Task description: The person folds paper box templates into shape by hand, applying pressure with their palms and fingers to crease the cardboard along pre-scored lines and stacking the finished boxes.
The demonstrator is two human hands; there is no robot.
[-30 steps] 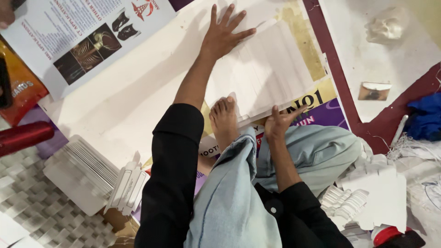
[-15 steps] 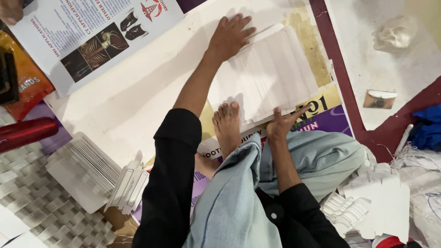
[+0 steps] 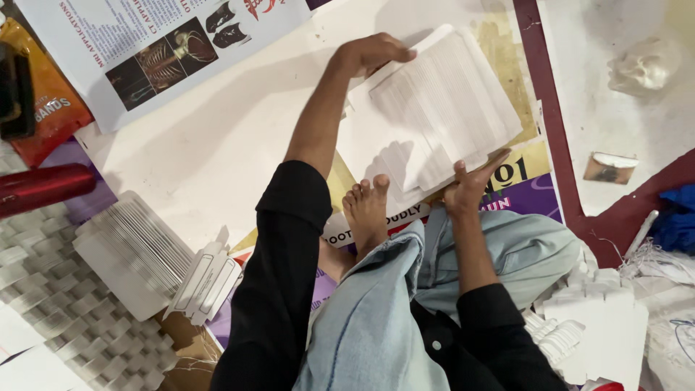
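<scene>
A fanned stack of white cardboard sheets point(image 3: 441, 108) lies on the white board point(image 3: 210, 159) in front of me. My left hand point(image 3: 373, 52) reaches out in a black sleeve, its fingers curled over the stack's far left edge. At the stack's near edge, my right hand point(image 3: 470, 185) grips with the thumb on top. The stack looks slightly lifted and blurred between both hands. My bare foot point(image 3: 365, 210) rests just below it.
Another pile of white die-cut sheets point(image 3: 137, 246) sits at the left, and more white cut pieces point(image 3: 601, 326) at the right by my knee. A printed poster point(image 3: 145, 51), an orange packet point(image 3: 43, 116) and a red cylinder point(image 3: 43, 188) lie at the far left. Crumpled paper point(image 3: 644, 65) lies at the top right.
My left hand went from flat with spread fingers on the sheets to curled over their far edge. The stack has shifted and fanned between both hands.
</scene>
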